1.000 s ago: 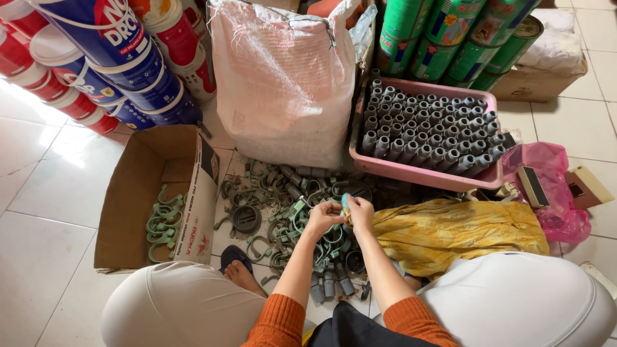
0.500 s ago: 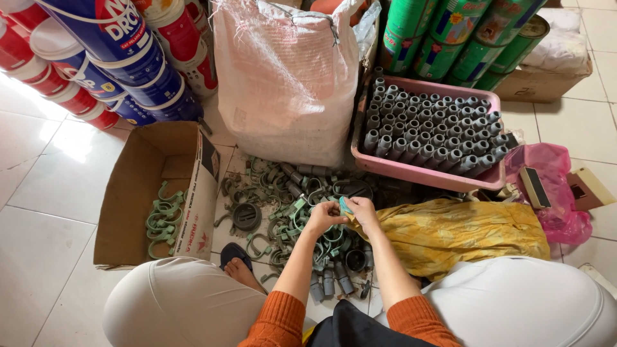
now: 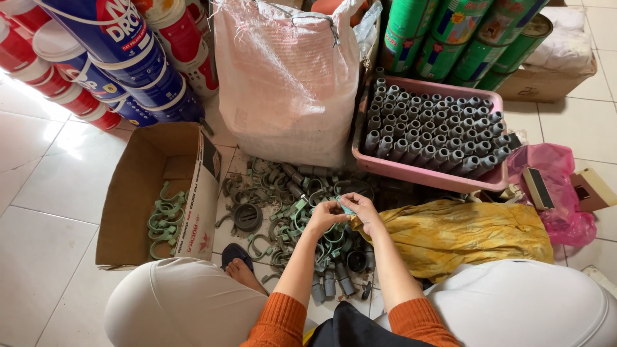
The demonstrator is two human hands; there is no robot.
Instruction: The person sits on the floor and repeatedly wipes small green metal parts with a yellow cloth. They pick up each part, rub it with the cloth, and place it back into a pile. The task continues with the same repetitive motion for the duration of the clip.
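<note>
Green plastic clip (image 3: 345, 207) sits pinched between both hands, left hand (image 3: 326, 216) and right hand (image 3: 364, 211) meeting fingertip to fingertip, forearms angled inward above the floor's clip pile (image 3: 283, 218).

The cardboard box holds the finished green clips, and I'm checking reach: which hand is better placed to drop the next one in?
Probably the left hand: the cardboard box lies on its side, and the right hand would have to cross over. Both hands pinch one small green clip.
</note>
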